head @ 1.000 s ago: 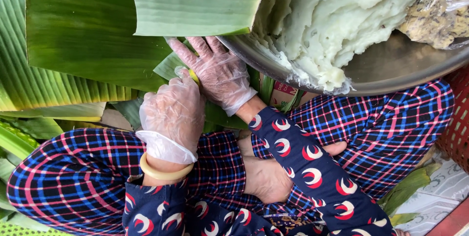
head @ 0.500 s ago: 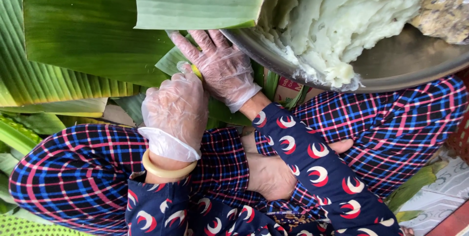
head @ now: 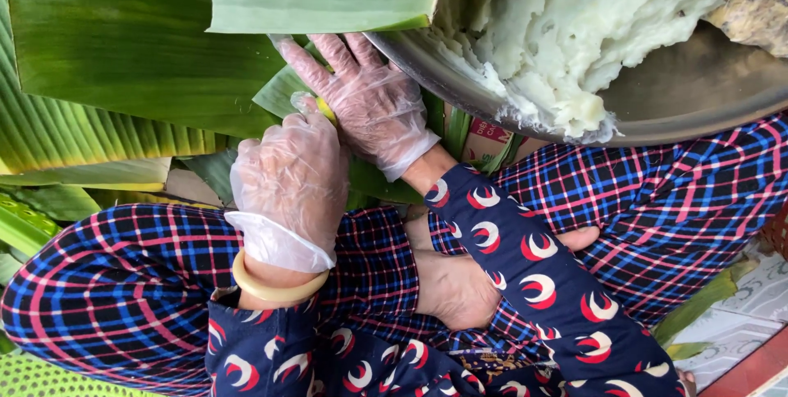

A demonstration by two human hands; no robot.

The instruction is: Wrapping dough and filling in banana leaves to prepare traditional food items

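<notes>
Both my hands wear thin clear plastic gloves. My left hand (head: 287, 188), with a pale bangle at the wrist, is curled over a small folded banana leaf parcel (head: 279, 91) that lies on the big leaves in front of my crossed legs. A bit of yellow shows between my hands. My right hand (head: 365, 105) lies on the same parcel with its fingers stretched out and pressing down; its thumb is hidden. The two hands touch each other.
Large banana leaves (head: 123, 52) cover the ground at the left and top. A round metal tray (head: 698, 101) with a heap of pale green-white dough (head: 574, 27) stands at the upper right, close to my right hand. My bare foot (head: 451, 282) rests between my plaid-trousered legs.
Both hands stay together on the leaf parcel. My left hand has edged slightly toward the right hand; the view has shifted a little.
</notes>
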